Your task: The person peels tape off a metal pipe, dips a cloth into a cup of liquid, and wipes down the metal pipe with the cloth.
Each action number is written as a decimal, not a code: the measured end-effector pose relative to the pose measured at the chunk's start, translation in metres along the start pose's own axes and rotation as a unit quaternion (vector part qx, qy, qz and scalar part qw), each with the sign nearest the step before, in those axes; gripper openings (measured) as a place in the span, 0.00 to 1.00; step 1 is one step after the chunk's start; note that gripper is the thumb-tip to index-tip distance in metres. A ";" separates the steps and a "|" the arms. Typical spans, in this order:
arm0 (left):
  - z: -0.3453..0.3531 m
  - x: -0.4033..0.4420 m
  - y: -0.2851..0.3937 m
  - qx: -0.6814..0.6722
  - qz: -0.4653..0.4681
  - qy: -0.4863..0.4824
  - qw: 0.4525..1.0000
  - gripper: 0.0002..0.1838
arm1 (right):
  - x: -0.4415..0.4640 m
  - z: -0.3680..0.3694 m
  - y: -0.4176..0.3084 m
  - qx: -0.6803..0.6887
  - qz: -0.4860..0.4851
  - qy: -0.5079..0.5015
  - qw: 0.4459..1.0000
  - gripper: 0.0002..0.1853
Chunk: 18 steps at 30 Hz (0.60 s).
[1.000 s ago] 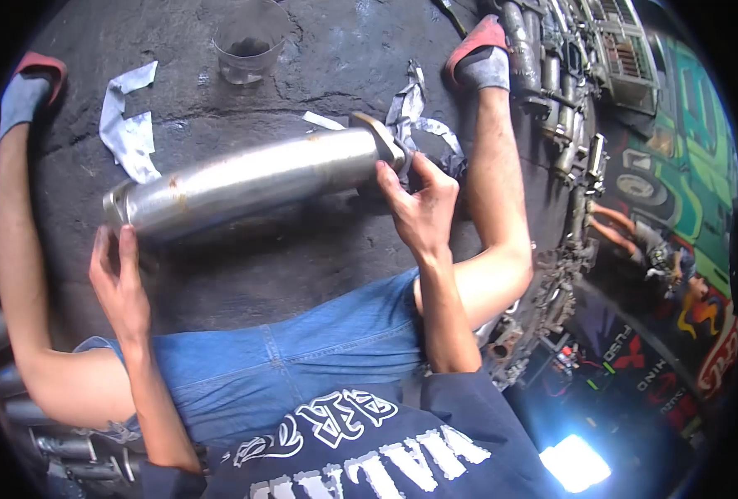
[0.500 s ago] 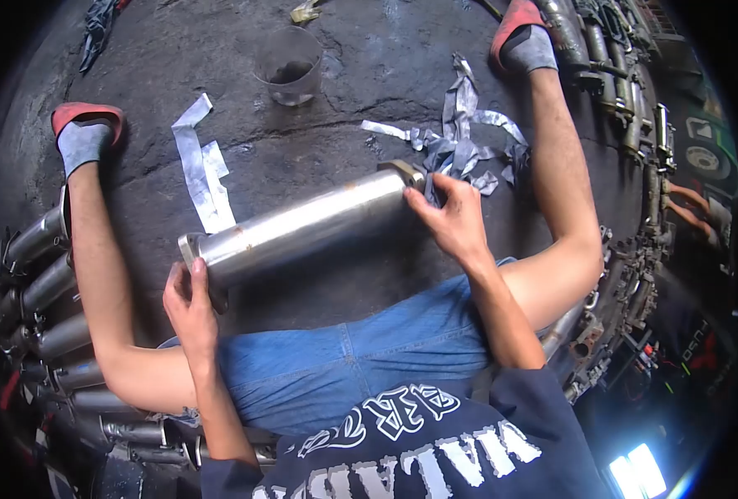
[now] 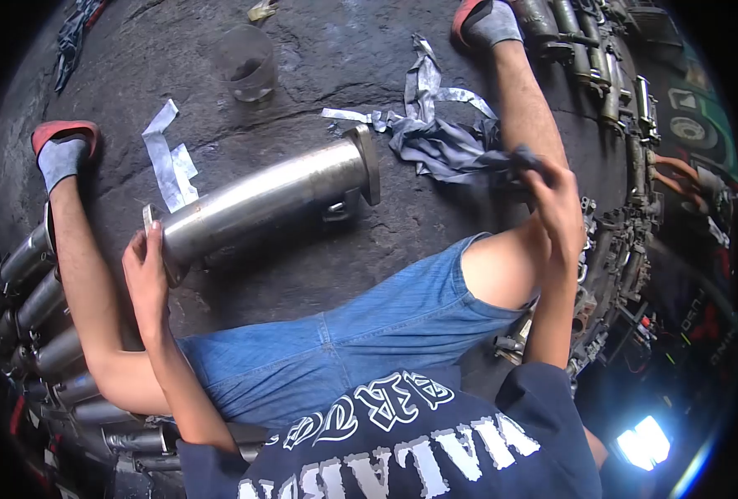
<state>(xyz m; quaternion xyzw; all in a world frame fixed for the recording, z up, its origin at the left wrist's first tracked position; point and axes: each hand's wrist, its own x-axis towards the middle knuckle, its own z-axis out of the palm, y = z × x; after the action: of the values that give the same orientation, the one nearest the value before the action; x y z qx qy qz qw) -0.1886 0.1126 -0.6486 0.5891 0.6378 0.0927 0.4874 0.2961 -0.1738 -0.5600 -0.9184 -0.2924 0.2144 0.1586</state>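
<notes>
A shiny metal exhaust pipe with a flange at each end lies slanted on the floor between my legs. My left hand is closed on the flange at its near left end, fingertips on the upper edge. Off to the right, my right hand pinches one end of a dark grey rag. The rest of that cloth trails left across the floor, just beyond the pipe's far flange. Light tape-like strips lie beside and partly under the rag.
Another crumpled pale strip lies behind the pipe's left part. A clear plastic tub stands farther off. Metal pipes line my left side, and more exhaust parts are piled at right. Another person's arm shows at far right.
My right hand has left the pipe's far flange and moved right, taking hold of the rag. The pipe has turned, showing a bracket on its side. My left hand stays on the near flange.
</notes>
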 end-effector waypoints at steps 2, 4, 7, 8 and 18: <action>0.000 0.011 0.000 0.018 -0.004 0.002 1.000 0.27 | -0.005 -0.007 0.034 0.125 0.030 0.058 0.990 0.16; 0.002 0.019 0.002 0.038 -0.005 0.003 0.999 0.28 | -0.018 0.001 0.001 0.005 0.042 0.132 0.990 0.17; 0.006 0.026 0.004 0.023 -0.020 0.011 0.999 0.28 | -0.037 0.051 -0.042 0.102 -0.146 0.105 0.978 0.17; 0.008 0.027 0.004 -0.002 -0.018 0.015 1.000 0.28 | -0.043 0.061 -0.069 0.096 -0.201 0.075 0.972 0.20; 0.029 -0.014 -0.015 -0.030 0.062 0.077 0.995 0.23 | 0.008 0.178 -0.145 -0.075 -0.375 0.050 0.923 0.10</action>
<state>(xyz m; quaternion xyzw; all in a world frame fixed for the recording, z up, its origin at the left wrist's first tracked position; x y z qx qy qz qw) -0.1797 0.0828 -0.6666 0.6037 0.6327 0.1869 0.4474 0.1472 -0.0264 -0.6545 -0.7602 -0.6224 0.0702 0.1726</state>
